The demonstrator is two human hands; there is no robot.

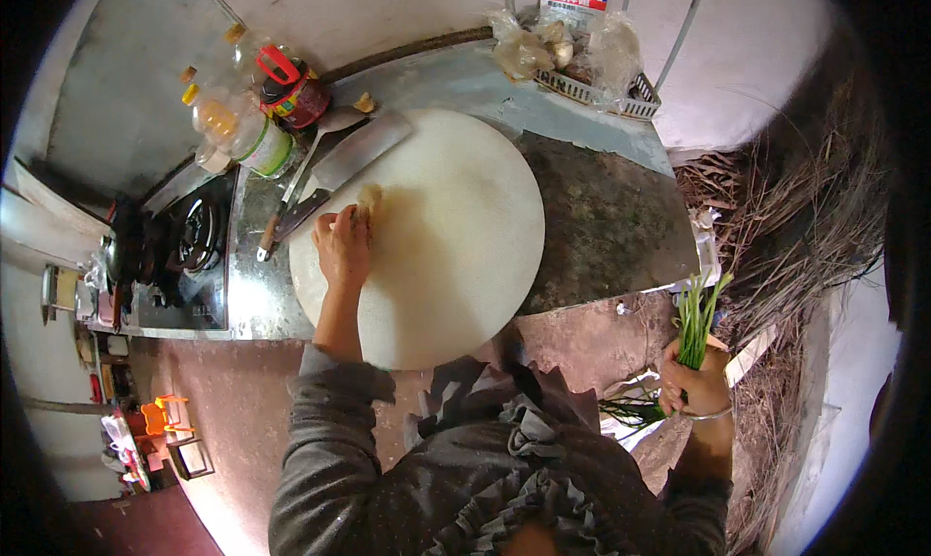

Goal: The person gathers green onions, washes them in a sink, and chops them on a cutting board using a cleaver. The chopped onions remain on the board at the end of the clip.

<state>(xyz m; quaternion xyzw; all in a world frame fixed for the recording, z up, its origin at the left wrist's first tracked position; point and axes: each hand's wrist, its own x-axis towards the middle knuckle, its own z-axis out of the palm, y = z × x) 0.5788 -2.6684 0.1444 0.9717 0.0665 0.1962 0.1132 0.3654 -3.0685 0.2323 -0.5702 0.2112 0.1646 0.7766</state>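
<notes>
A large round white cutting board point(451, 250) lies on the counter. Over its left part, my left hand point(343, 247) has its fingers closed on a small pale brown, cloth-like piece point(369, 198) that touches the board. A cleaver point(364, 151) rests on the board's upper left edge, its dark handle towards my left hand. Off to the right, beyond the counter's front edge, my right hand point(694, 385) grips a bunch of long green stalks point(697, 323), cut ends up and darker leaves hanging to the left.
A metal spatula point(298, 174) with a wooden handle lies left of the cleaver. Plastic bottles point(218, 120) and a red-handled jar point(294, 98) stand behind. At upper left is a black gas stove point(189, 265); a plastic basket point(596, 94) holds bags at the back. Dry twigs point(793, 214) are piled right.
</notes>
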